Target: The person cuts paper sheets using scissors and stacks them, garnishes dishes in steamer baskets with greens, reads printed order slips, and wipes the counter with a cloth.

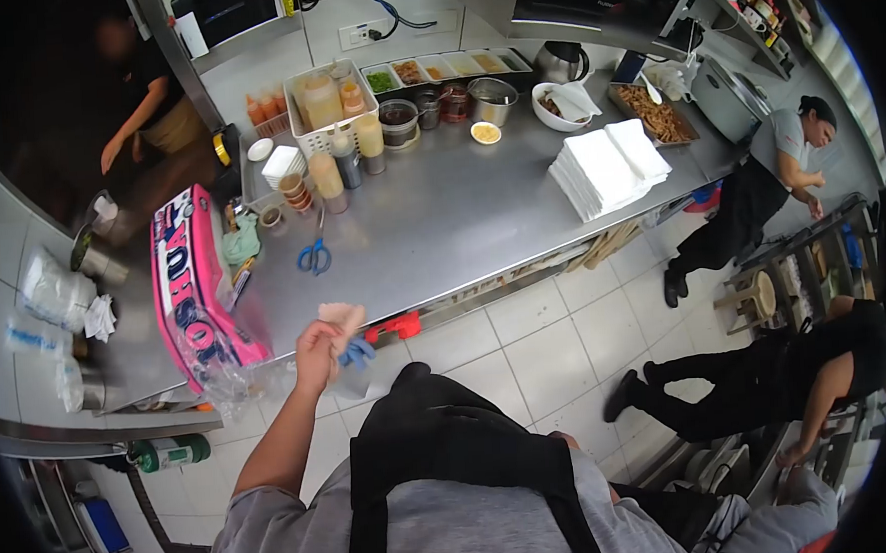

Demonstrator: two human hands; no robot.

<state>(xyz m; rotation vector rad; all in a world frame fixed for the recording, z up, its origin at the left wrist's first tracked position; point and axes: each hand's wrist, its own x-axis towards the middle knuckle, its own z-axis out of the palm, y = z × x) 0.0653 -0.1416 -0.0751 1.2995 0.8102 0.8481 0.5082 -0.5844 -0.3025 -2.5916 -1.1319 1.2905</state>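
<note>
My left hand (316, 355) is closed, pinching a limp, flat, pale pink piece (342, 319) in front of the counter's edge; its material I cannot make out. Just below and to the right of that hand is a small blue item (357, 353) I cannot identify. My right hand does not show. Blue-handled scissors (315, 255) lie on the steel counter (410, 228), beyond my left hand. To its left, a pink plastic package (198, 289) with large lettering stands at the counter's end.
Squeeze bottles (369, 143), a basket (300, 124), topping trays (432, 69) and a white bowl (559, 107) line the back. A stack of white paper (608, 168) lies right. Two people stand right (759, 180) (769, 375), another left (153, 101). A red item (394, 327) sits below the edge.
</note>
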